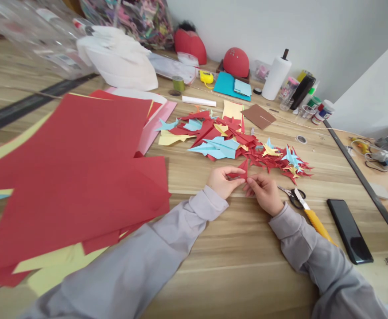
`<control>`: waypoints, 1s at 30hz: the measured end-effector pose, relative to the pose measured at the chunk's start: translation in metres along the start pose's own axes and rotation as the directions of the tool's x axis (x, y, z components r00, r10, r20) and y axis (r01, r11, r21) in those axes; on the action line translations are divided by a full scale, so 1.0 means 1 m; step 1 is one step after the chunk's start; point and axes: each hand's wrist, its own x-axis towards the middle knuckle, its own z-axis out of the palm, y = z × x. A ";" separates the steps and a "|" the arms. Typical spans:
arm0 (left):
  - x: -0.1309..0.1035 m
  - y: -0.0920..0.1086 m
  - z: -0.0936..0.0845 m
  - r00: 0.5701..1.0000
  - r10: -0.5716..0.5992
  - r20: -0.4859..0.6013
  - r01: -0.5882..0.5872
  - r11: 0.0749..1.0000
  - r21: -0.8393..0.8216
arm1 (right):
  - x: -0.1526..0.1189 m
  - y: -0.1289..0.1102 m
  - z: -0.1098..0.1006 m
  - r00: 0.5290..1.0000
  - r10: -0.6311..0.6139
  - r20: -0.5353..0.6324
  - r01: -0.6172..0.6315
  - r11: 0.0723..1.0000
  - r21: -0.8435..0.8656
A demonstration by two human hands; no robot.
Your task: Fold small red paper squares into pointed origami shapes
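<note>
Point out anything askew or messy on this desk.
The big red sheets lie fanned crookedly over yellow ones, not stacked. Folded paper shapes sprawl in a loose heap. Both hands, left and right, pinch a small red piece.

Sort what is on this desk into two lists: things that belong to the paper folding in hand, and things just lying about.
In use: left hand and right hand pinching a small red folded piece; pile of folded paper shapes; red paper sheets.

Lying about: scissors, yellow utility knife, phone, paper towel roll, glue and paint bottles.
</note>
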 end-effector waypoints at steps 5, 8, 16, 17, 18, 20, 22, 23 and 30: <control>0.002 -0.003 -0.001 0.999 -0.022 -0.041 0.021 0.999 -0.037 | 0.001 0.000 -0.002 0.999 0.040 0.011 -0.041 0.996 0.082; 0.003 -0.005 -0.002 0.998 -0.029 -0.060 0.025 0.998 -0.066 | 0.002 0.001 -0.003 0.999 0.045 -0.009 -0.044 0.994 0.098; 0.004 -0.005 -0.002 0.996 -0.037 -0.076 0.031 0.997 -0.069 | 0.002 0.002 -0.002 0.999 0.029 -0.035 -0.027 0.998 0.054; 0.004 -0.005 -0.002 0.997 -0.034 -0.075 0.029 0.997 -0.070 | 0.002 0.003 -0.002 0.999 0.026 -0.034 -0.024 0.998 0.054; 0.004 -0.006 -0.002 0.997 -0.032 -0.076 0.027 0.997 -0.070 | 0.002 0.003 -0.002 0.999 0.025 -0.031 -0.023 0.998 0.055; 0.004 -0.006 -0.002 0.996 -0.030 -0.081 0.025 0.997 -0.070 | 0.002 0.005 -0.002 1.000 0.020 -0.021 -0.019 0.998 0.064; 0.004 -0.006 -0.002 0.996 -0.033 -0.086 0.027 0.997 -0.071 | 0.003 0.006 -0.002 1.000 0.013 -0.012 -0.012 0.997 0.079; 0.004 -0.006 -0.002 0.996 -0.034 -0.088 0.028 0.997 -0.074 | 0.003 0.007 -0.003 1.000 0.010 -0.008 -0.009 0.996 0.090; 0.005 -0.008 -0.001 0.994 -0.046 -0.098 0.034 0.993 -0.115 | 0.005 0.008 -0.005 1.000 0.031 -0.006 -0.029 0.975 0.219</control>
